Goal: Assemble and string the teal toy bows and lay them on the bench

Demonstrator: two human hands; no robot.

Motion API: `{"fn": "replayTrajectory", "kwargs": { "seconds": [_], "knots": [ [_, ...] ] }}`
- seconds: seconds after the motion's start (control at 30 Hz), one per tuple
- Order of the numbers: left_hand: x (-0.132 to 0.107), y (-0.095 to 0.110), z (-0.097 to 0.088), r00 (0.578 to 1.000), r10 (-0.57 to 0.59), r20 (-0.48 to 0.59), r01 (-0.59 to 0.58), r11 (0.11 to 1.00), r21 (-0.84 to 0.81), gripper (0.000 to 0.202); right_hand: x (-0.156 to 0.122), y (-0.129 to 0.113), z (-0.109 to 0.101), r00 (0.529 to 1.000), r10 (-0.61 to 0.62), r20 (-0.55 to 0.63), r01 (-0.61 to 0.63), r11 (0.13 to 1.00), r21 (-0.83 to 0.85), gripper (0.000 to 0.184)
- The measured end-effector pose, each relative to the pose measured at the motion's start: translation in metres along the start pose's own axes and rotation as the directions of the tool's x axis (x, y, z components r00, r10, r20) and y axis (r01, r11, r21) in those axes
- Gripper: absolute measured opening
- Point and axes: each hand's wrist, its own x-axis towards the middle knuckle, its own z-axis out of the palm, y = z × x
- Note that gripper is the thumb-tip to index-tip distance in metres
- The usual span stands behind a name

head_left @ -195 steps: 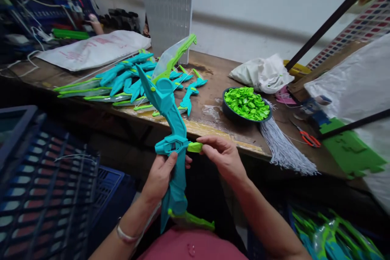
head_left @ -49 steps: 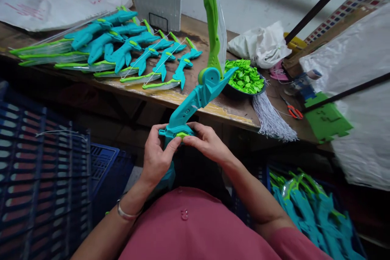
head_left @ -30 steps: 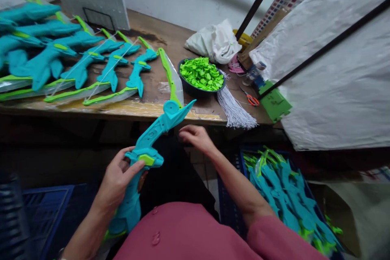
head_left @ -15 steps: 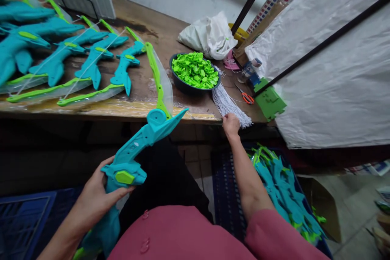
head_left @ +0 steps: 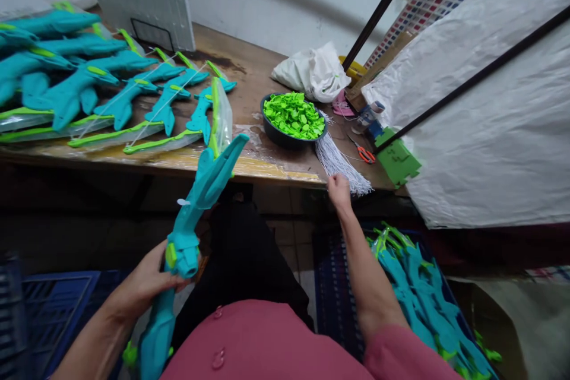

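My left hand [head_left: 154, 276] is wrapped round the body of a teal toy bow [head_left: 189, 222] with lime-green limbs, held upright over my lap. Its upper limb reaches above the table edge. At the table's front edge, my right hand [head_left: 339, 191] is closed in a pinch at the lower end of a bundle of white strings [head_left: 341, 160]. Whether it grips one string or several is hidden by the fingers. Behind the bundle stands a dark bowl [head_left: 285, 141] heaped with small bright green plastic pieces [head_left: 294, 115].
Several strung toy bows [head_left: 129, 101] lie in rows on the wooden table [head_left: 243, 53] at left. Orange-handled scissors [head_left: 366, 155], a green block [head_left: 398, 157] and a white sack [head_left: 312, 71] are at right. A blue crate [head_left: 329, 285] below holds more bows.
The toy bow in my left hand has turned about its length and swung more upright. My right hand stays pinched at the strings. The view has shifted slightly left.
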Motion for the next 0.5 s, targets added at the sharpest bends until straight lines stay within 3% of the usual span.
{"fn": "replayTrajectory", "kwargs": {
  "seconds": [0.07,0.13,0.2,0.3,0.4,0.43,0.5],
  "knots": [
    [0.007,0.002,0.003,0.992,-0.052,0.114,0.056,0.998,-0.032,0.069,-0.045,-0.011,0.024,0.987,-0.076,0.143,0.058,0.990,0.132,0.020],
    [0.017,0.004,0.011,0.967,-0.101,0.236,0.120,0.991,-0.067,0.085,-0.101,-0.021,0.052,0.935,-0.168,0.311,0.082,0.959,0.273,0.018],
    [0.028,0.004,0.023,0.937,-0.137,0.320,0.176,0.980,-0.094,0.090,-0.157,-0.027,0.078,0.840,-0.253,0.480,0.053,0.918,0.393,0.017],
    [0.040,-0.004,0.039,0.922,-0.157,0.354,0.220,0.964,-0.146,0.071,-0.222,-0.027,0.104,0.663,-0.332,0.671,-0.079,0.861,0.503,0.009],
    [0.040,-0.017,0.047,0.931,-0.158,0.329,0.229,0.955,-0.188,0.048,-0.249,-0.020,0.114,0.493,-0.344,0.799,-0.297,0.797,0.526,0.013],
    [0.038,-0.021,0.046,0.932,-0.169,0.319,0.238,0.952,-0.192,0.048,-0.250,-0.017,0.116,0.459,-0.339,0.821,-0.377,0.762,0.526,0.018],
    [0.031,-0.027,0.043,0.925,-0.219,0.310,0.278,0.947,-0.160,0.055,-0.241,-0.012,0.120,0.469,-0.319,0.824,-0.522,0.653,0.549,0.029]
  ]
}}
